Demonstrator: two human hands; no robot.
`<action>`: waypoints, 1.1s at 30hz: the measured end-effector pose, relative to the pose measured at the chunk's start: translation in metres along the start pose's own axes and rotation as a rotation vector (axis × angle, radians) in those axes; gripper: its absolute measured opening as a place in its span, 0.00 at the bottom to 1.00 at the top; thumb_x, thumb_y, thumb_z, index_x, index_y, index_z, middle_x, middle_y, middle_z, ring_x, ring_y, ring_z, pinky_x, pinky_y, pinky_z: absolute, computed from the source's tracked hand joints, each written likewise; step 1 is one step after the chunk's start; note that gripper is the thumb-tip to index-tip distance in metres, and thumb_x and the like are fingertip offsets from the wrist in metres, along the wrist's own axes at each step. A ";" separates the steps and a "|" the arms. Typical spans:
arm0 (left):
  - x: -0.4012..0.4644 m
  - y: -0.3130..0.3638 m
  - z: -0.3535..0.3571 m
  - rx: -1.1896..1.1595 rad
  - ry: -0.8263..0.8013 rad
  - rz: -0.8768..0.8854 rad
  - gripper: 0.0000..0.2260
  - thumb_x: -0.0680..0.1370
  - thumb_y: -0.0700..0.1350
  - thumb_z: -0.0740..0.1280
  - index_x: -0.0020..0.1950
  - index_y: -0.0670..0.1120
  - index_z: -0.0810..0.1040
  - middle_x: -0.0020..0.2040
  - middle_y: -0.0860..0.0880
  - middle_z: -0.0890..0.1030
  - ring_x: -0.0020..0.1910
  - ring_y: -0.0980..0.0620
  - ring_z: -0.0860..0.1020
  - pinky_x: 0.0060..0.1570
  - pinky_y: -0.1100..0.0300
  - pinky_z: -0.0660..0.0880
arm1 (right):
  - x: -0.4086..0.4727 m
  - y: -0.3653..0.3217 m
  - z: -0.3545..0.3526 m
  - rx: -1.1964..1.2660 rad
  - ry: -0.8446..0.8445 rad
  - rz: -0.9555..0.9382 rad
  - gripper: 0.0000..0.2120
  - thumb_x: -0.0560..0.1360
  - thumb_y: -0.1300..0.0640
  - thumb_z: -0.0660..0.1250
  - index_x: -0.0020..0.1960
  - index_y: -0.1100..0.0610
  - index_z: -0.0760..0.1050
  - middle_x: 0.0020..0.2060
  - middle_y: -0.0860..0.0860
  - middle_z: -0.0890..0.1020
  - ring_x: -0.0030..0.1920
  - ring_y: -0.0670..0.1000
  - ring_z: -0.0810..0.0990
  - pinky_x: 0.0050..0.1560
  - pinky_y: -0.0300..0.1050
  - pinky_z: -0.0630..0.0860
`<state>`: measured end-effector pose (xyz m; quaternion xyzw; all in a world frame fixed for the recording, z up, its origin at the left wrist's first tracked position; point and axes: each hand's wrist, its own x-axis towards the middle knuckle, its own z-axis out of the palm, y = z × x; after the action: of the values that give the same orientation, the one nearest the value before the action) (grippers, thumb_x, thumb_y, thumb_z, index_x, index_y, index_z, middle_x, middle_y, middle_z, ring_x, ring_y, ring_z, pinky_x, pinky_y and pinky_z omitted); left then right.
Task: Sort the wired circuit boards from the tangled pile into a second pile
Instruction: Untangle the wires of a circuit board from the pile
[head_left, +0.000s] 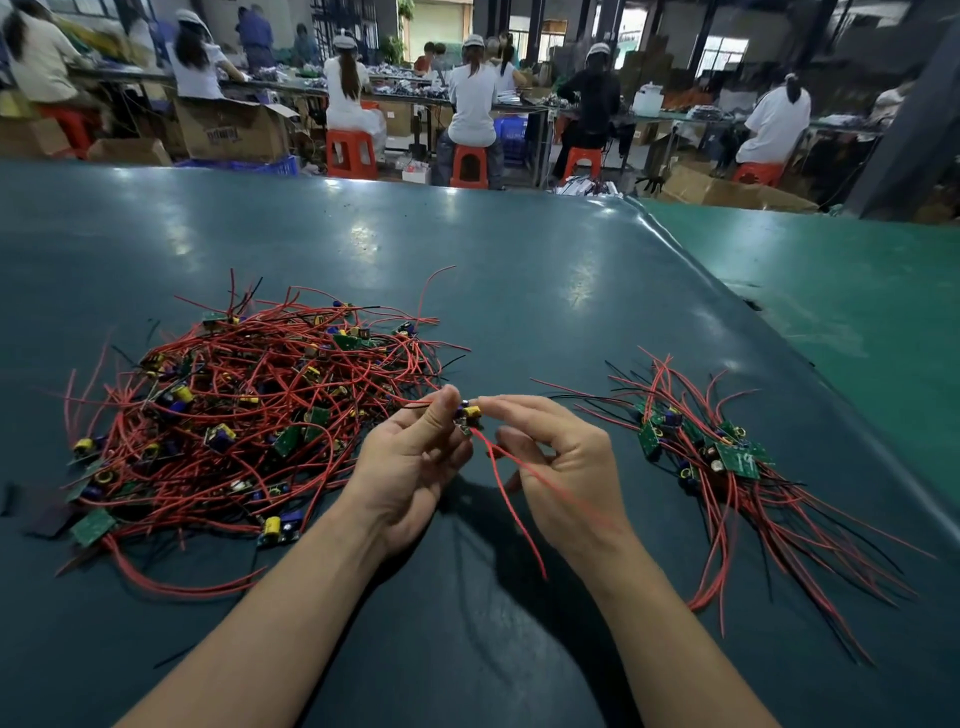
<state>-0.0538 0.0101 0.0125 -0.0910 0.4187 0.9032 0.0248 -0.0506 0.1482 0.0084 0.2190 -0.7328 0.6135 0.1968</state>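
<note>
Tangled pile (249, 415) left, smaller second pile (727, 462) right, one board (469, 418), seemingly, held between.

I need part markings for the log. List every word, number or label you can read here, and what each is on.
None can be read for certain.
White marks on the green circuit board atop the small right-hand pile: blurred, perhaps digits.
Dark print on the open brown cardboard box across the aisle: too blurred.
Small wired board pinched between the left hand and the right hand: no legible marking.

Overhead lamps glare on the worktop (363, 234) at 12 o'clock; edges bow, the background blurs, shadows fall beneath the forearms.
</note>
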 end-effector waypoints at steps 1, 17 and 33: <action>0.000 0.001 0.000 0.020 -0.007 0.002 0.09 0.67 0.48 0.71 0.41 0.44 0.80 0.33 0.49 0.76 0.31 0.55 0.71 0.32 0.66 0.77 | 0.000 0.000 0.000 -0.043 0.022 0.012 0.20 0.74 0.77 0.64 0.54 0.57 0.83 0.49 0.47 0.84 0.43 0.46 0.83 0.42 0.37 0.78; -0.009 -0.005 0.005 0.228 -0.239 -0.171 0.30 0.69 0.51 0.71 0.62 0.31 0.73 0.43 0.40 0.79 0.31 0.52 0.77 0.30 0.63 0.77 | 0.008 -0.019 -0.016 0.571 -0.184 0.747 0.08 0.68 0.53 0.73 0.40 0.58 0.84 0.26 0.50 0.79 0.22 0.45 0.75 0.21 0.34 0.70; -0.008 -0.005 0.009 0.290 -0.363 -0.208 0.10 0.70 0.47 0.71 0.45 0.40 0.81 0.40 0.40 0.84 0.33 0.52 0.82 0.34 0.64 0.79 | 0.016 -0.004 -0.016 0.584 -0.028 0.787 0.10 0.68 0.49 0.72 0.41 0.55 0.85 0.21 0.47 0.65 0.21 0.45 0.64 0.30 0.39 0.61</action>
<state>-0.0466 0.0199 0.0160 0.0346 0.5209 0.8279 0.2051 -0.0613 0.1622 0.0233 -0.0202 -0.5599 0.8182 -0.1293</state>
